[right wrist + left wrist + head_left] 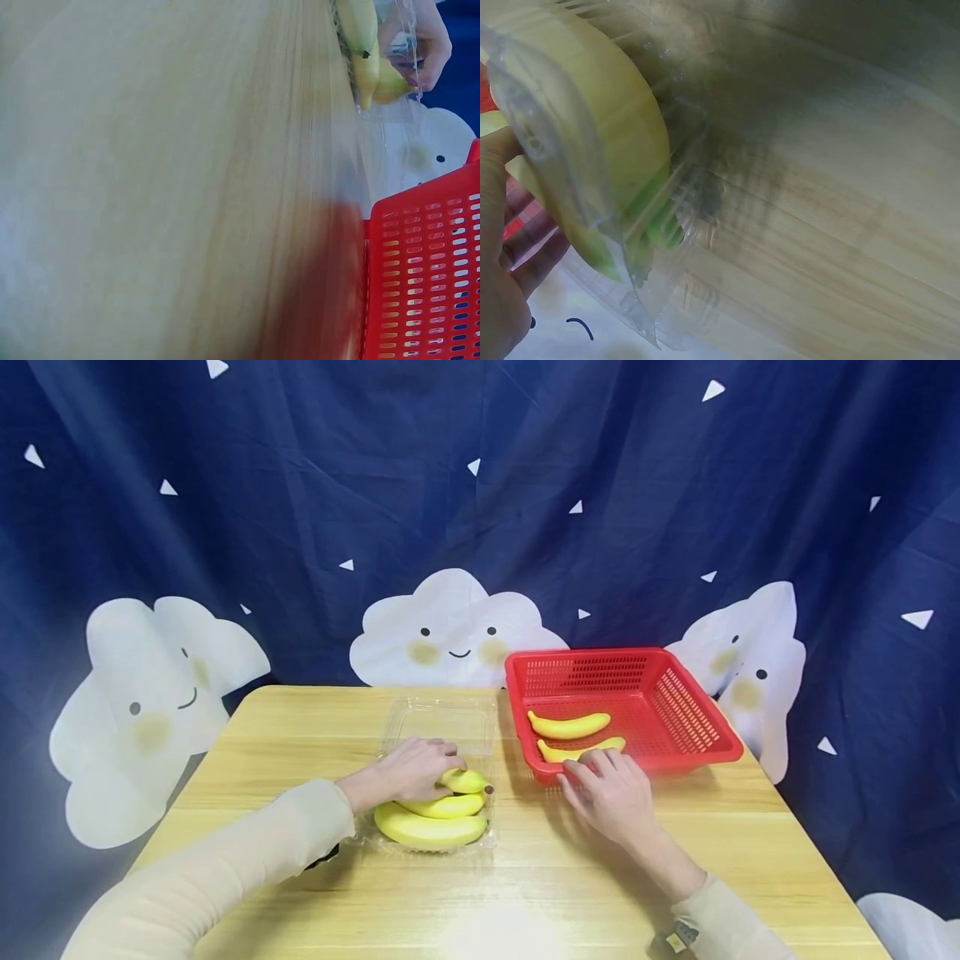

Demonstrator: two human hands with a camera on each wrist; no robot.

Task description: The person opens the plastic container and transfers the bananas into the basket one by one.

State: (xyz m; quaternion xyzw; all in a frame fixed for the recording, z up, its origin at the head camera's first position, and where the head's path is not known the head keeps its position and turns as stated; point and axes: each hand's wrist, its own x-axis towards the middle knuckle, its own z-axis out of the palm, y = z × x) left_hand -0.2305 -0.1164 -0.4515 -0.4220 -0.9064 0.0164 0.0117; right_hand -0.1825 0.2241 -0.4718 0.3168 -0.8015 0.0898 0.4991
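My left hand [417, 770] holds the uppermost banana [467, 781] between thumb and fingers, at the far side of a clear plastic clamshell box [491, 835]. Two more bananas lie in the box on the near side, a middle banana [450, 807] and a front banana [431, 828]. In the left wrist view the box wall [585, 172] stands in front of the yellow fruit. My right hand [615, 795] is at the near rim of a red basket [675, 760], its loosely bent fingers close to the nearer banana [577, 752] inside.
Another banana [570, 727] lies farther back in the basket. The box's clear lid [442, 722] is folded open toward the back of the wooden table [510, 893]. Behind the table hangs a dark blue curtain [420, 510] with cloud prints.
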